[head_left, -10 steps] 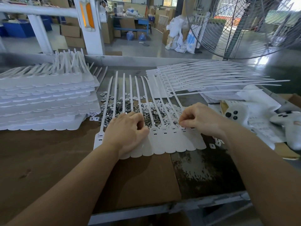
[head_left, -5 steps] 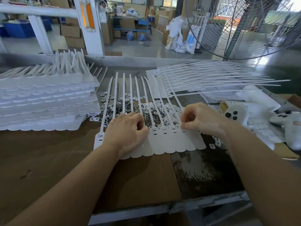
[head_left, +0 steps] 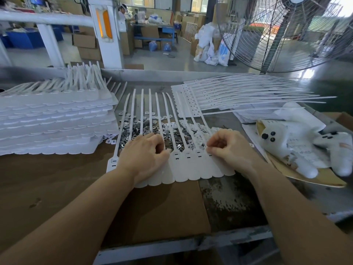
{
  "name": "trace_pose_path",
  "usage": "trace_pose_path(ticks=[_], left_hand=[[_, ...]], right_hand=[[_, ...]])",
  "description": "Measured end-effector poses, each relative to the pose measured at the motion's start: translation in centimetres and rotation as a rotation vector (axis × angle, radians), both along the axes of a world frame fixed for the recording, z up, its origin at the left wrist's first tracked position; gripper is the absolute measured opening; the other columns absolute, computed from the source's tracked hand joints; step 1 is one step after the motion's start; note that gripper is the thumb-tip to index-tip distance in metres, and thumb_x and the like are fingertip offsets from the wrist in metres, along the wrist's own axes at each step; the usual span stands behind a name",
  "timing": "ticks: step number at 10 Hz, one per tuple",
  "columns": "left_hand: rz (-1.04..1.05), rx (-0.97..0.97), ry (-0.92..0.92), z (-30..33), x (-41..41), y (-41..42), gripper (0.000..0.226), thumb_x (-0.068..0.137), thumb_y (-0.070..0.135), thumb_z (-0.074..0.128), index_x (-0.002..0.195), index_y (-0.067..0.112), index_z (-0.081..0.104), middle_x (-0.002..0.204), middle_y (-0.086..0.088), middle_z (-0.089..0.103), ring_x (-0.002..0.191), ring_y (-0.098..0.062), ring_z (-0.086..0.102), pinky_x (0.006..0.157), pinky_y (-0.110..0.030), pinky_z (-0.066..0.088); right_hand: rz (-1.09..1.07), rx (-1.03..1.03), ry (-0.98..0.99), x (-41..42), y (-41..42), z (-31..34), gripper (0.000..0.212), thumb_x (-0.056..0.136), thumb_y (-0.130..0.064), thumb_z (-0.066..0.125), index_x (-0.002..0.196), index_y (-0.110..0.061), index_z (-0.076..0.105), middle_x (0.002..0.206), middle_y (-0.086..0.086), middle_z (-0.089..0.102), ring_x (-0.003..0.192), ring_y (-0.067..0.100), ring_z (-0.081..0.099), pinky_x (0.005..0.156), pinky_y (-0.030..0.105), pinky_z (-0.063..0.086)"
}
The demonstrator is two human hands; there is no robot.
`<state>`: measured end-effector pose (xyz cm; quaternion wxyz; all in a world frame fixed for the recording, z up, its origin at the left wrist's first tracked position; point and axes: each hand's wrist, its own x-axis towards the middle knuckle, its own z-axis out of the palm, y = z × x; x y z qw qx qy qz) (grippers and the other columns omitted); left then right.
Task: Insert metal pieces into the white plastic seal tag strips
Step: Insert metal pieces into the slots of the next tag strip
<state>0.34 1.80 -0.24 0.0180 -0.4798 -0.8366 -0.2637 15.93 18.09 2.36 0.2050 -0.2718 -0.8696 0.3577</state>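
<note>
Head view: my right hand [head_left: 231, 150] pinches at a tag strip [head_left: 193, 165] slot; left hand [head_left: 145, 155] curls, pressing the strips. I cannot see a metal piece [head_left: 133, 131] in that pinch, and a tilted one would jam.

Two bare hands are in view, a left hand [head_left: 145, 155] and a right hand [head_left: 227, 148]. Under them lies one joined sheet of white seal tag strips [head_left: 191, 169]; about ten tails fan away from it, though the hands cover some tag heads, so the exact count cannot be told. There are two further lots of strips: a tall stack [head_left: 55, 121] at the left, many layers deep, and a flatter spread [head_left: 238, 94] at the right rear, too many and too overlapped to count. The metal pieces [head_left: 137, 129] form one loose heap, far too numerous to number. Two white gloves [head_left: 298, 150] lie at the right, and one large fan [head_left: 286, 33] stands behind.
</note>
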Motion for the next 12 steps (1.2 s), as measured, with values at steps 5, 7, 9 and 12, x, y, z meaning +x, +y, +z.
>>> trace_pose_path(ticks=[5, 7, 9, 12], left_hand=[[0.014, -0.003, 0.235, -0.9, 0.6, -1.3, 0.006, 0.092, 0.033, 0.036, 0.093, 0.029, 0.04, 0.093, 0.012, 0.048, 0.092, -0.014, 0.042, 0.079, -0.03, 0.023], [0.016, 0.011, 0.252, -0.9, 0.7, -1.6, 0.015, 0.093, 0.035, 0.04, 0.101, 0.028, 0.051, 0.098, 0.01, 0.056, 0.098, -0.014, 0.048, 0.083, -0.029, 0.027], [0.027, -0.005, 0.262, -0.9, 0.9, -1.7, 0.019, 0.094, 0.037, 0.04, 0.104, 0.028, 0.053, 0.101, 0.01, 0.057, 0.1, -0.015, 0.049, 0.087, -0.03, 0.031], [0.039, -0.018, 0.26, -0.8, 1.1, -1.8, 0.02, 0.094, 0.039, 0.039, 0.106, 0.029, 0.053, 0.104, 0.011, 0.057, 0.102, -0.014, 0.048, 0.09, -0.03, 0.032]], right_hand=[[-0.143, 0.177, 0.091, -0.5, -1.4, -2.5, 0.012, 0.082, -0.006, 0.064, 0.08, -0.018, 0.064, 0.078, -0.006, 0.061, 0.073, 0.01, 0.054, 0.065, 0.018, 0.041], [-0.135, 0.235, 0.118, -0.4, -1.7, -2.5, 0.011, 0.082, -0.005, 0.064, 0.082, -0.016, 0.064, 0.085, -0.002, 0.062, 0.083, 0.015, 0.057, 0.077, 0.029, 0.048], [-0.133, 0.263, 0.11, -0.3, -1.7, -2.6, 0.01, 0.082, -0.006, 0.064, 0.082, -0.016, 0.064, 0.085, -0.005, 0.061, 0.085, 0.013, 0.054, 0.078, 0.024, 0.042], [-0.142, 0.271, 0.114, -0.3, -1.8, -2.5, 0.009, 0.084, -0.007, 0.061, 0.083, -0.015, 0.064, 0.085, -0.004, 0.06, 0.084, 0.013, 0.053, 0.075, 0.022, 0.039]])
